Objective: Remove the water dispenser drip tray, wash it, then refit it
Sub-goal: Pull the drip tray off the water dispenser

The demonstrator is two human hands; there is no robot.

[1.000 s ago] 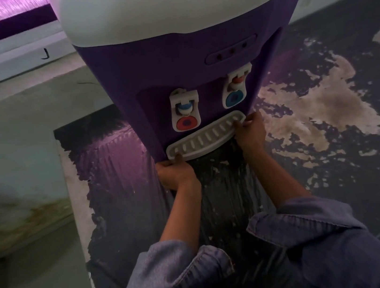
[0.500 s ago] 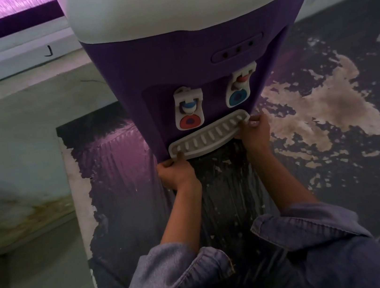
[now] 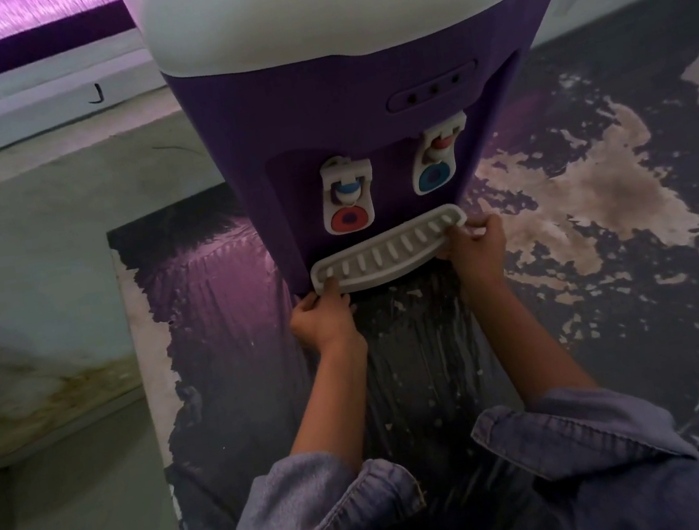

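Both hands grip the white slotted drip tray (image 3: 389,255), which sits at the foot of the purple water dispenser (image 3: 363,126), just under the two taps. The left hand (image 3: 324,320) closes on the tray's left end — its thumb lies on top, over the slots. The right hand (image 3: 474,246) wraps the right end, fingers curled over the rim. The dispenser stands on a worn dark counter (image 3: 611,271).
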